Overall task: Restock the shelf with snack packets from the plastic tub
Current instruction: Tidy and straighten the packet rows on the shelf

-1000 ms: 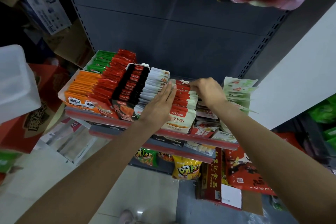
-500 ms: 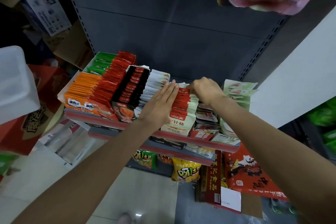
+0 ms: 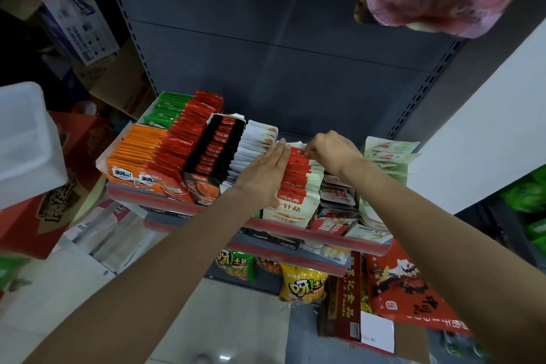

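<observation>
A: Where were the hands?

B: Both were on the shelf (image 3: pixel 295 226). The left hand (image 3: pixel 263 174) lay flat, fingers straight, pressed against the left side of the red-and-cream packet row (image 3: pixel 298 183). The right hand (image 3: pixel 332 151) was curled, pinching the top edge of the row's far packets.

A: And how did that row run?

B: Near to far, front packet at the shelf lip, back ones under the right hand. So the right hand seemed nearer the slot at the far end.

A: The plastic tub (image 3: pixel 25 139)?

B: Well apart, at the left edge; its contents couldn't be seen.
</observation>
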